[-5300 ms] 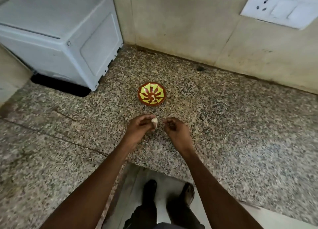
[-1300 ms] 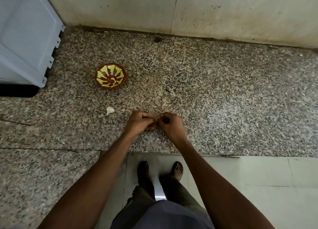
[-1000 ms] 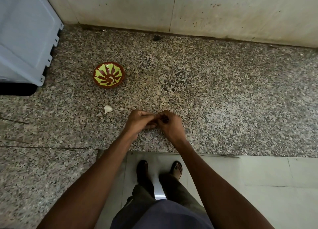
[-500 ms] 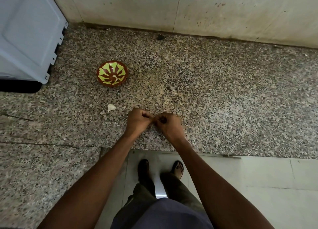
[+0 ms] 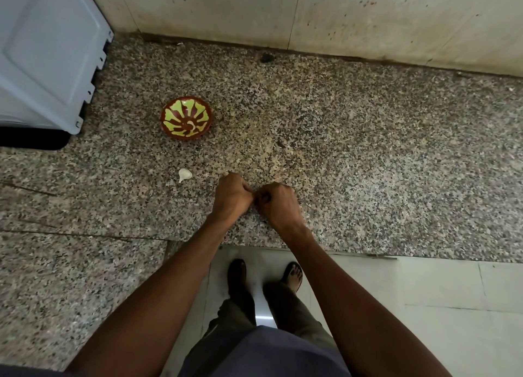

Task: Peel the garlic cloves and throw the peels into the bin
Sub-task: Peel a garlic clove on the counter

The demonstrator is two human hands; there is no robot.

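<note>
Mid-peel, by the look of it. Left hand (image 5: 230, 196) and right hand (image 5: 276, 204) drawn together over the counter (image 5: 368, 155), knuckles up, fingers curled inward, fingertips meeting at one spot between them. Each grip clamped tight on something very small there; presumably a garlic clove being skinned, though hidden by the fingers, so cannot tell for sure what is pinched or how much skin is off.

Up and to the left of the grip, near but apart from the left hand: one garlic clove (image 5: 184, 174) lying loose on the counter, white, whether peeled or not too small to judge. Farther out the same way, well apart from the grip: one small painted bowl (image 5: 186, 118), red-brown with green pattern, nothing clearly sitting in it. Beyond that, at the far left, a pale blue appliance (image 5: 48, 56).

No bin in view, no heap of peels visible either; only a tiny pale fleck just left of the left wrist.

Judged progress: early to middle. Left to do: finishing the clove in the grip, possibly the loose one, then carrying peels to the bin.

Count: two hands, one visible clove, one bowl, one appliance, zero bins.
</note>
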